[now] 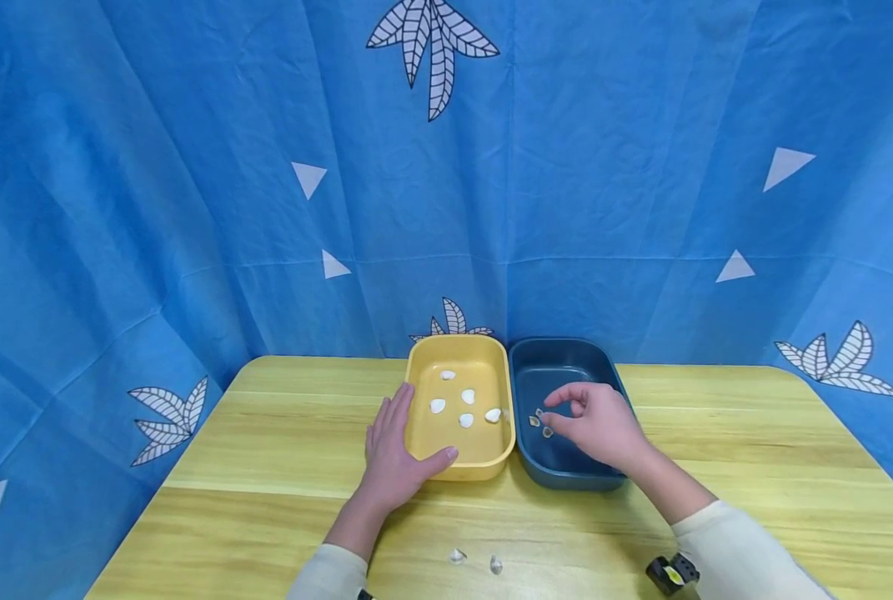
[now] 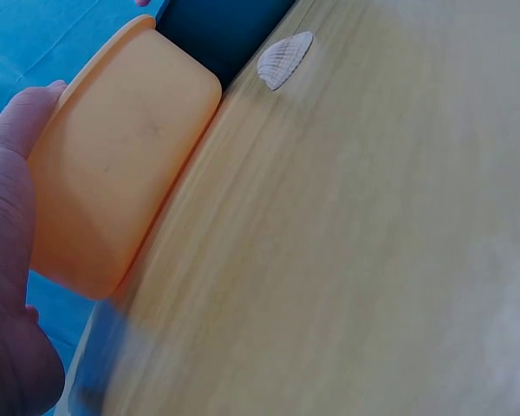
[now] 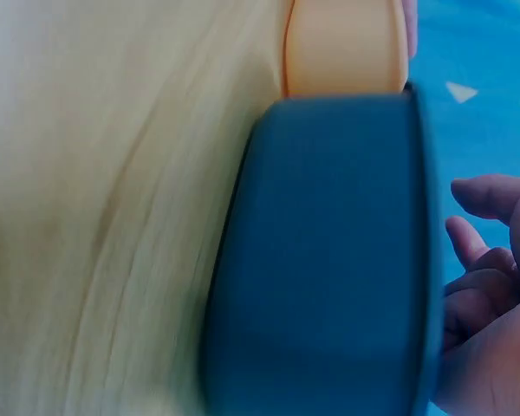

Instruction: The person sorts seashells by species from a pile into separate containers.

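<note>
My left hand (image 1: 397, 458) rests against the yellow bin (image 1: 484, 450), its fingers straight along the left side and its thumb over the near left corner. Several white shells (image 1: 467, 396) lie spread on that bin's floor. Over the dark blue bin (image 1: 566, 373) hovers my right hand (image 1: 599, 427), thumb and index finger apart, the other fingers loosely bent. Nothing shows between those fingers in the right wrist view. Several small brownish shells (image 1: 534, 422) lie in the blue bin just below the fingertips. Two shells, a ribbed pale one (image 1: 457, 556) and a greyer one (image 1: 496, 565), sit on the table before the bins.
The two bins stand side by side near the back of the wooden table (image 1: 288, 433). A blue curtain (image 1: 604, 208) with leaf and triangle prints hangs right behind the table's far edge. A black strap device (image 1: 673, 573) is on the right wrist.
</note>
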The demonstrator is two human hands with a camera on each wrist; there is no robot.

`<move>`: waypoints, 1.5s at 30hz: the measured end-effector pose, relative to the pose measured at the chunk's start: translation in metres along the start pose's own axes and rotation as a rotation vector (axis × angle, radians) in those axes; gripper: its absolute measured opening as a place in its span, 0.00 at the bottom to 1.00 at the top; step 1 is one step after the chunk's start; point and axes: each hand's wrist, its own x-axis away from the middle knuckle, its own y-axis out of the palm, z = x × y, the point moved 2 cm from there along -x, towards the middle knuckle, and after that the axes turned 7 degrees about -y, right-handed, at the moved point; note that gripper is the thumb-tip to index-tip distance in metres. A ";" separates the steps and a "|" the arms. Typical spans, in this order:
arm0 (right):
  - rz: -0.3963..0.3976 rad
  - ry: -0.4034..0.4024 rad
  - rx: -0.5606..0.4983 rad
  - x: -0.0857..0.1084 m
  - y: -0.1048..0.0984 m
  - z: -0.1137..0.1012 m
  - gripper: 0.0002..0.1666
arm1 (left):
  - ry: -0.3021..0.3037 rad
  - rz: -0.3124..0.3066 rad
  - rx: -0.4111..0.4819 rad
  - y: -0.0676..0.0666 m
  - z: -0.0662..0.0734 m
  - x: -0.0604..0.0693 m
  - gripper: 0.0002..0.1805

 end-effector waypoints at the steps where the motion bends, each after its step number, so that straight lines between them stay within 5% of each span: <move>1: -0.001 -0.010 -0.006 0.003 0.000 -0.003 0.11 | -0.001 0.000 -0.002 0.000 0.000 0.000 0.62; 15: -0.009 -0.120 -0.110 0.045 0.010 -0.039 0.09 | 0.002 0.005 0.000 0.001 -0.001 -0.001 0.61; 27: -0.217 -0.146 -0.215 0.074 0.043 -0.042 0.09 | 0.003 0.006 0.001 0.000 0.000 0.000 0.61; 36: -0.301 -0.257 -0.240 0.086 0.062 -0.038 0.09 | 0.023 0.013 -0.004 0.000 0.000 0.000 0.62; 45: -0.407 -0.164 -0.266 0.091 0.071 -0.033 0.10 | 0.014 0.007 -0.005 0.000 0.000 0.000 0.62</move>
